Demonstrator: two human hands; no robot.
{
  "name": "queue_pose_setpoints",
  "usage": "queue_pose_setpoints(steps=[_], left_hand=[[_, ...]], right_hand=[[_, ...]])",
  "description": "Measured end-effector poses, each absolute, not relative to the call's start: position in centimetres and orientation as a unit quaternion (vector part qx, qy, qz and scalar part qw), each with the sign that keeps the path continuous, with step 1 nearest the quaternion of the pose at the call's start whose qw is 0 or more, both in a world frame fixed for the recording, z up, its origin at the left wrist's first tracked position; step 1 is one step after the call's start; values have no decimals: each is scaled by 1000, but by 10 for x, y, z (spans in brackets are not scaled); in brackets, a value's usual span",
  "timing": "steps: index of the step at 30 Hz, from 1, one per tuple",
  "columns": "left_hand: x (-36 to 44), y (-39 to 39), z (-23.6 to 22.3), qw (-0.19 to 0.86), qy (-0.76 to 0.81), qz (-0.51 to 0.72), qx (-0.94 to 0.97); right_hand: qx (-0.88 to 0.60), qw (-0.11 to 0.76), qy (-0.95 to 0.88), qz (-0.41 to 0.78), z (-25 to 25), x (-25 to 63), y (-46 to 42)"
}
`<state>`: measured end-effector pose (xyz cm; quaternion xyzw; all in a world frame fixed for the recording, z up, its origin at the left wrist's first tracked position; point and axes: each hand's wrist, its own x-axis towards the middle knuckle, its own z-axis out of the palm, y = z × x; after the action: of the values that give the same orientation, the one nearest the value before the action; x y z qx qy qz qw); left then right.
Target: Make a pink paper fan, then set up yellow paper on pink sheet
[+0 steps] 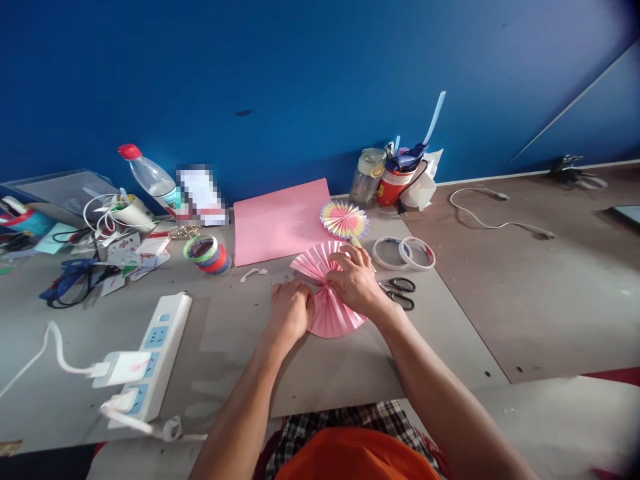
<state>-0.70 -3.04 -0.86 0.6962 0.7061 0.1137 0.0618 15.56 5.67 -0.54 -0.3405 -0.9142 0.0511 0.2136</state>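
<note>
A pleated pink paper fan lies spread on the desk in front of me, its folds running out from a pinched middle. My left hand is closed at the fan's left side, fingers curled against the folded paper. Over the centre and upper right, my right hand bends its fingers down and grips the pleats near the middle. It hides part of the fan. Black-handled scissors lie just right of that hand, their blades mostly covered. Behind it rests a smaller multicoloured paper fan.
A pink sheet lies behind the fan. Two tape rolls sit to the right, and stacked coloured tape stands left. A white power strip with plugs occupies the left front. A jar and a red pen cup stand by the wall.
</note>
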Motion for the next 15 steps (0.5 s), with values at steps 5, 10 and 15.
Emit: queue_pose_setpoints(steps=[5,10,15], left_hand=[[-4,-31,-3,-24,698,86,711],[-5,-31,-7,-72,679,100,724],[-12,-28,-14,-83,655,105,744]], right_hand=[[-333,211,-917,56,-8,156,58],[-337,208,-915,79,-12,155,59],[-342,200,-913,94,-10,155,58]])
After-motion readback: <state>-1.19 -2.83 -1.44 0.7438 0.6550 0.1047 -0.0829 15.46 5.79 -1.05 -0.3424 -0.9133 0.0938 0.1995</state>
